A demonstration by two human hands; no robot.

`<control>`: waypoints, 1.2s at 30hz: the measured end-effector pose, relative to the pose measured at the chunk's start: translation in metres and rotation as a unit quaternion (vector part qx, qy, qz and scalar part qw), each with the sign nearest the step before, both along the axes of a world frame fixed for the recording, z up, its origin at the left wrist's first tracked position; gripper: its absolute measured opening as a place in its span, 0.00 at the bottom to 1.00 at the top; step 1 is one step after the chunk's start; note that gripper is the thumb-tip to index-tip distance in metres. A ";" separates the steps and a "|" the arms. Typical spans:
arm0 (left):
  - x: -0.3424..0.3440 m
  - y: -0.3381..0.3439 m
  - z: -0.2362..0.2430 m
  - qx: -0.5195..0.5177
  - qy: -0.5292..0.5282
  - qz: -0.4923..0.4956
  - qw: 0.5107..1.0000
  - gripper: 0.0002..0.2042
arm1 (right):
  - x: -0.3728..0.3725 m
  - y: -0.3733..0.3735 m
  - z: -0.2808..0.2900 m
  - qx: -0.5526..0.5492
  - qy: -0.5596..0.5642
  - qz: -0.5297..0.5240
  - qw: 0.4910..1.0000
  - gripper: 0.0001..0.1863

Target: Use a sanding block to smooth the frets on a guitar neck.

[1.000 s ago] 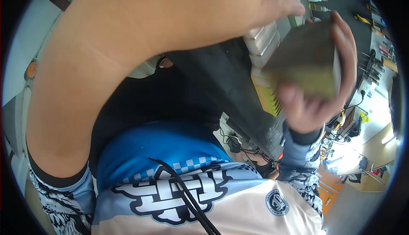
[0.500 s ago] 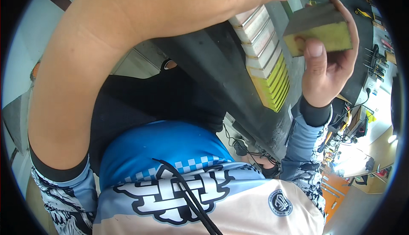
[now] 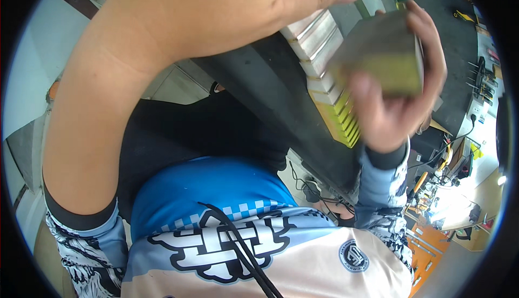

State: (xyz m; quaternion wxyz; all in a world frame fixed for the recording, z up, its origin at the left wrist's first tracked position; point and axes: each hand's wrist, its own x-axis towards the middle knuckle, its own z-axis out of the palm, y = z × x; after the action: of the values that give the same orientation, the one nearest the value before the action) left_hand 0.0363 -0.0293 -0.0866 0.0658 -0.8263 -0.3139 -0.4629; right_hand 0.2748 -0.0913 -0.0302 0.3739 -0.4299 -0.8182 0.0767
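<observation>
My right hand (image 3: pixel 386 114) grips a sanding sponge (image 3: pixel 397 74), a thick yellow-green block with a dark grey face. The thumb presses its near side and the fingers wrap its right side; both are blurred. The sponge overlaps the right edge of a long row of blocks (image 3: pixel 319 44), white along most of its length and yellow with dark slits at the near end. Whether it touches the row I cannot tell. My left hand (image 3: pixel 232 6) reaches over the row's far part, thumb stretched out across it. Its other fingers lie beyond the top edge.
Under the row runs a dark workbench (image 3: pixel 281 76), its edge close to my legs. Hand tools (image 3: pixel 481 82) and a power socket (image 3: pixel 476 109) with a plugged cable are at the right. Cables (image 3: pixel 308 190) lie on the floor below the bench.
My right hand has moved left and slightly toward me with the sanding sponge, so that it now covers part of the row. The left hand has shifted slightly left, thumb still stretched out.
</observation>
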 end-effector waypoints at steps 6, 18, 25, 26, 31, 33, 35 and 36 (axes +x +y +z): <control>0.008 0.001 -0.003 -0.002 0.012 0.016 1.000 0.23 | 0.011 0.011 -0.001 0.002 -0.032 -0.017 0.999 0.47; -0.006 0.005 -0.005 -0.007 -0.022 -0.013 1.000 0.19 | -0.002 0.036 -0.020 0.132 -0.144 -0.077 0.978 0.32; -0.020 0.021 -0.016 -0.016 0.000 -0.014 1.000 0.18 | 0.001 0.049 -0.024 0.007 0.092 -0.025 0.995 0.40; -0.022 0.018 -0.012 -0.014 0.003 -0.010 1.000 0.18 | 0.001 0.051 -0.024 0.009 0.095 -0.020 0.995 0.40; -0.026 0.029 -0.005 -0.049 0.098 -0.009 0.994 0.15 | -0.002 0.041 -0.004 -0.070 0.067 0.020 0.995 0.46; -0.023 0.028 0.000 -0.061 0.109 -0.006 0.992 0.15 | -0.026 0.044 -0.009 -0.026 0.278 -0.141 0.950 0.48; -0.021 0.028 0.003 -0.075 0.119 -0.004 0.990 0.15 | -0.005 0.043 -0.005 -0.052 0.258 -0.080 0.961 0.49; -0.021 0.029 0.003 -0.075 0.120 -0.008 0.990 0.15 | 0.008 0.047 -0.011 -0.068 0.243 -0.022 0.967 0.47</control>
State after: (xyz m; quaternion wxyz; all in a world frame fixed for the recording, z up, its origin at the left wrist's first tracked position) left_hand 0.0158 -0.0007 -0.0839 0.0370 -0.8808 -0.3312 -0.3363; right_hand 0.2826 -0.0443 -0.0416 0.5330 -0.4410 -0.6859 0.2259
